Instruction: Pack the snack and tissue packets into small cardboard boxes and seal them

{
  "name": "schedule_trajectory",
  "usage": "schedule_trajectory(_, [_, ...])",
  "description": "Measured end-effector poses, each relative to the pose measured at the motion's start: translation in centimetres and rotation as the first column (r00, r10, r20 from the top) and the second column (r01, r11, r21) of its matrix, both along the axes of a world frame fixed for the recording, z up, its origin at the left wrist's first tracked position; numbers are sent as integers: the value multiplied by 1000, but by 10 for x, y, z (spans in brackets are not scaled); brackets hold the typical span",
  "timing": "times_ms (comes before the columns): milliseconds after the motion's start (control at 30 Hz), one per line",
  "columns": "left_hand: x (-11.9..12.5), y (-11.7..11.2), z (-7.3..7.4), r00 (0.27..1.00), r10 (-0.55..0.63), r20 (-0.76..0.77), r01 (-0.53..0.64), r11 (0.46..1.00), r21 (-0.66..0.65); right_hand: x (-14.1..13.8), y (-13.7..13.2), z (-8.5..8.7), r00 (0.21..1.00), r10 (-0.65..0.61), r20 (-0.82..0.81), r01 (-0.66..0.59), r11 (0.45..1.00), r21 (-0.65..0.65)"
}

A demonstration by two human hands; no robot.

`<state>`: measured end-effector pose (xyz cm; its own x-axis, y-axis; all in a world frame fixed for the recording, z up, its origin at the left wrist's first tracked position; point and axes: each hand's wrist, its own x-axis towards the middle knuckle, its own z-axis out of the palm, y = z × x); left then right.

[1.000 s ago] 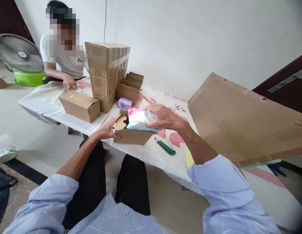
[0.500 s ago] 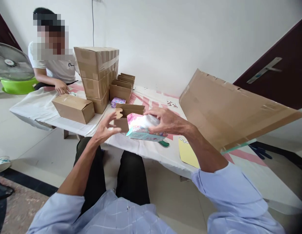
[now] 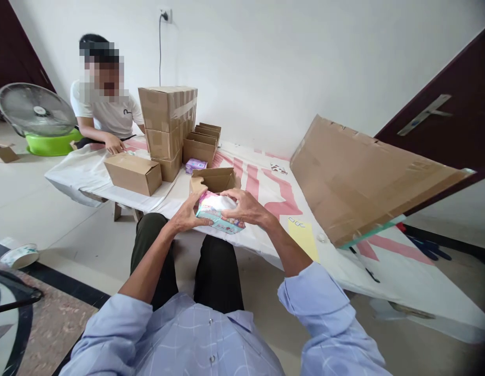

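Both my hands grip a soft pink, white and teal packet in front of me, just above the near edge of the low table. My left hand pinches its left end and my right hand curls over its top and right side. Right behind the packet an open small cardboard box stands on the table with its flaps up.
A closed carton, a stack of taped cartons, open small boxes and a purple packet sit further back. A person in a white shirt sits at the far end. A big cardboard sheet leans at right. A fan stands at left.
My left hand has let go of the small box and closed on the packet's left end. The packet has come out of the box and nearer to me; the camera shifted.
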<state>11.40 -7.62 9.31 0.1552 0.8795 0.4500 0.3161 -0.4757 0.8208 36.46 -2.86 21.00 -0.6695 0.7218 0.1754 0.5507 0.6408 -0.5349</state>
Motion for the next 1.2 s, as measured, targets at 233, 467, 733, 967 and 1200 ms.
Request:
schedule_trajectory(233, [-2, 13, 5, 995, -1, -102, 16, 989, 150, -1, 17, -20, 993, -12, -116, 8, 999, -35])
schedule_trajectory(467, [13, -52, 9, 1000, 18, 7, -19, 987, 159, 13, -19, -6, 982, 110, -153, -124, 989, -85])
schedule_trajectory(733, [30, -81, 4, 858, 149, 491, -91, 986, -140, 30, -49, -25, 912, 3, -411, -87, 979, -186])
schedule_trajectory(967, [33, -65, 41, 626, 235, 743, -79, 968, -239, 11, -63, -65, 754, 30, -656, 25, 997, 74])
schedule_trajectory(1200, [17, -61, 31, 838, 183, 514, -18, 951, -310, -18, -36, -115, 605, -190, -774, 40, 977, -209])
